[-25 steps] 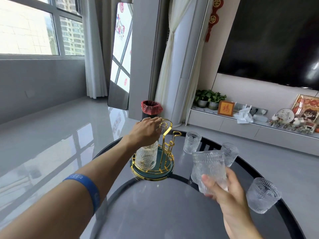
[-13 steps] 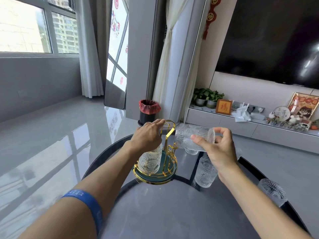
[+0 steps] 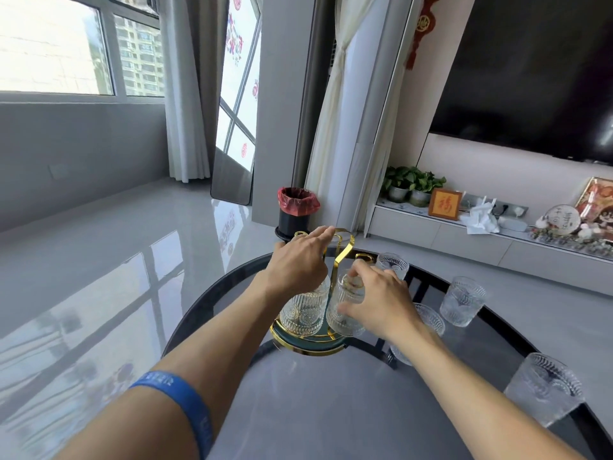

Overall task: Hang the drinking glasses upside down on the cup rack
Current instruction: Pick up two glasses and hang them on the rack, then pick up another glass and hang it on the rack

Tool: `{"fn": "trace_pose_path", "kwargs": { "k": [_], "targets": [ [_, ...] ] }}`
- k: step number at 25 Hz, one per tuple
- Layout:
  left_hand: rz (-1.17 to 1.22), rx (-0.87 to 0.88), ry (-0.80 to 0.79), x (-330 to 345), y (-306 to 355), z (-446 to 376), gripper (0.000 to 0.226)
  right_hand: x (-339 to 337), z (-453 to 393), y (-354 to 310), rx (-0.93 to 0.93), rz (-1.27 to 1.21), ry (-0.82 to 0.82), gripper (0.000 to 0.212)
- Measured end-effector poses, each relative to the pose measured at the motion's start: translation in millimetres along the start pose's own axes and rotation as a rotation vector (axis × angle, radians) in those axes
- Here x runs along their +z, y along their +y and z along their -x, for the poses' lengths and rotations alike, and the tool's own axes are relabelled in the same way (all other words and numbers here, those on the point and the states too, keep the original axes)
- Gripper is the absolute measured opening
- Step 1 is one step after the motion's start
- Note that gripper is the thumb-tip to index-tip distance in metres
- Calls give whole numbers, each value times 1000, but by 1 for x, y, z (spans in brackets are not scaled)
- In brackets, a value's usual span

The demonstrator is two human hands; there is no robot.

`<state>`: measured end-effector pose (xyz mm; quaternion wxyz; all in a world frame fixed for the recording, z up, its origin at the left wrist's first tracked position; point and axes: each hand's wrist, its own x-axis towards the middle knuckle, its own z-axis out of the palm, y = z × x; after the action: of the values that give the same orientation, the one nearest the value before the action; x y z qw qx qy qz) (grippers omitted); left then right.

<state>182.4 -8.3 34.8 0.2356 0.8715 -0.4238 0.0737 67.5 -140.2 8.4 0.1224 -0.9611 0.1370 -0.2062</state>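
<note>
The gold cup rack [image 3: 345,249] with a round green tray base [image 3: 310,343] stands on the dark glass table. One ribbed clear glass [image 3: 303,312] hangs upside down on its left side. My left hand [image 3: 298,263] rests over that glass and the rack's top, fingers spread. My right hand [image 3: 374,298] grips a second ribbed glass [image 3: 343,303], upside down on a rack peg to the right of the first. Several more glasses stand upright on the table: one behind the rack [image 3: 393,264], one at the right [image 3: 462,300], one near the front right edge [image 3: 544,388].
Another glass [image 3: 428,322] is partly hidden behind my right wrist. The round table [image 3: 315,410] has a dark rim. A bin with a red bag [image 3: 297,209] stands on the floor beyond the table. A low TV shelf with plants and ornaments runs along the right wall.
My right hand turned the glass it carried sideways fully upside down and lowered it onto the rack beside the first glass. My left hand's fingers spread over the first glass.
</note>
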Motion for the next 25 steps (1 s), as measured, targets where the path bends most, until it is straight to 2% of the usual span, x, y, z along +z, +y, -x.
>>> {"fn": "trace_pose_path", "kwargs": {
  "k": [4,6,9,11,13,14,16,18,20,22,23,25],
  "targets": [
    [20,12,9,1,1,-2,80,6,1,4,59,7,-17,39],
    [-6,-5,-37,-1,5,-1,78,5,2,3,60,9,-47,39],
    [-221,-99,-112,-14,18,-3,72,5,19,9,66,-77,-89,58],
    [-252,-74,4,-13,38,0,65,8,46,24,95,-167,3,69],
    [-143,69,171,8,64,15,60,14,82,48,155,-231,127,63],
    [-70,142,206,25,78,25,61,16,102,61,196,-237,158,57],
    [-8,208,175,58,99,39,65,21,135,86,273,-211,159,51],
    [-40,176,112,95,120,42,71,31,164,112,333,-94,75,51],
    [-85,173,80,127,137,40,74,42,187,129,315,57,1,48],
    [-99,226,58,153,151,32,77,53,199,136,248,97,42,41],
    [-70,199,36,164,155,27,81,57,200,138,233,100,81,40],
    [1,18,-28,176,156,14,92,60,198,140,229,105,146,39]
  ]
}}
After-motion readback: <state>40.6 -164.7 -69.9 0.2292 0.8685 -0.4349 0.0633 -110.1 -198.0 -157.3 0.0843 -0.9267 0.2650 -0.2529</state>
